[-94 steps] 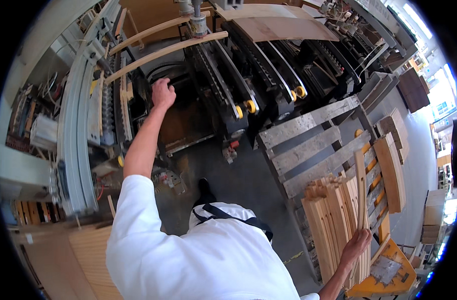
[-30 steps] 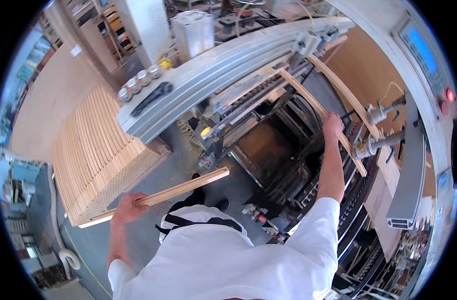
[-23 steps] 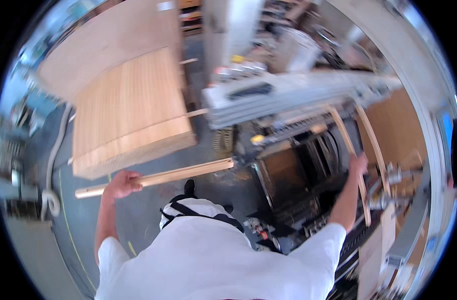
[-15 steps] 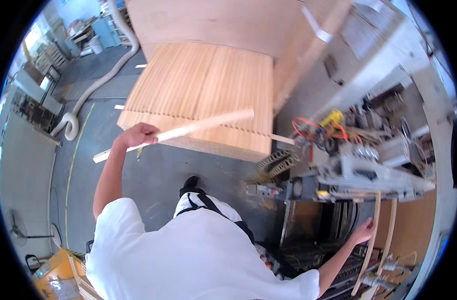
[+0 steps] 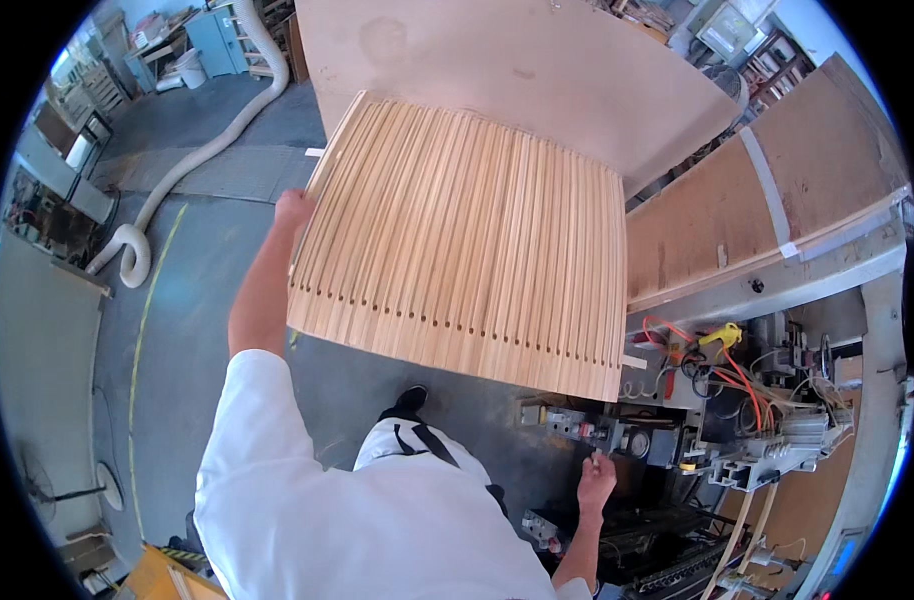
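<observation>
A broad stack of pale wooden strips (image 5: 457,230) lies side by side, with a row of small dark holes across its near ends. My left hand (image 5: 295,208) is closed at the stack's left side, gripping the outermost wooden strip (image 5: 329,180); some of its fingers are hidden. Lower right, my right hand (image 5: 597,482) hovers above dark machinery with its fingers curled. Whether anything sits between those fingertips is too small to make out.
A large board (image 5: 497,60) stands behind the stack. At right are a machine frame (image 5: 777,450), orange air hoses (image 5: 745,385) and a yellow air gun (image 5: 722,336). Two long strips (image 5: 747,530) rest on the machine. A pale duct hose (image 5: 192,165) crosses the floor at left.
My left hand has carried its strip from across the stack's near end to the left side. My right hand has left the long strip on the machine and come inward. The view has shifted.
</observation>
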A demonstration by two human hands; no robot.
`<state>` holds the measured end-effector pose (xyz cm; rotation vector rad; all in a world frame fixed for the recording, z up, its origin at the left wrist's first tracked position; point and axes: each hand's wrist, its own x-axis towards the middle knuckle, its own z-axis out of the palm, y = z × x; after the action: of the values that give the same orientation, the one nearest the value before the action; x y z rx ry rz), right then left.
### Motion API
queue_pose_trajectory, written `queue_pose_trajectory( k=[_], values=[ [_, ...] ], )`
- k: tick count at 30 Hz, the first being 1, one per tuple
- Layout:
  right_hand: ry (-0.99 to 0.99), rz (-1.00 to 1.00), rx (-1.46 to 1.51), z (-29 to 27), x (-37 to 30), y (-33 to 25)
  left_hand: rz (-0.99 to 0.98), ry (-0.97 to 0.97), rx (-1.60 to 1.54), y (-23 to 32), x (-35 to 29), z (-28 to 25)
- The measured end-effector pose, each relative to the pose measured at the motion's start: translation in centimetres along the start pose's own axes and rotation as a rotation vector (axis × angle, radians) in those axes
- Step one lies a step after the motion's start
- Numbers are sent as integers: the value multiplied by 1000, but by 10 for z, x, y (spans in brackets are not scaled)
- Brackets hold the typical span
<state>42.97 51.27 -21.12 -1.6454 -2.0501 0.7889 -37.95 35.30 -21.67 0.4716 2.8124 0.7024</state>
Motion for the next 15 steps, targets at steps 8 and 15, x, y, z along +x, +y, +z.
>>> queue_pose_trajectory(
  k=[8,15],
  values=[
    [70,189,-179,-3,-65,41,3,-53,79,13,61,49],
    [136,264,-79,19,-129,50,65,-46,55,6,92,87]
  ],
)
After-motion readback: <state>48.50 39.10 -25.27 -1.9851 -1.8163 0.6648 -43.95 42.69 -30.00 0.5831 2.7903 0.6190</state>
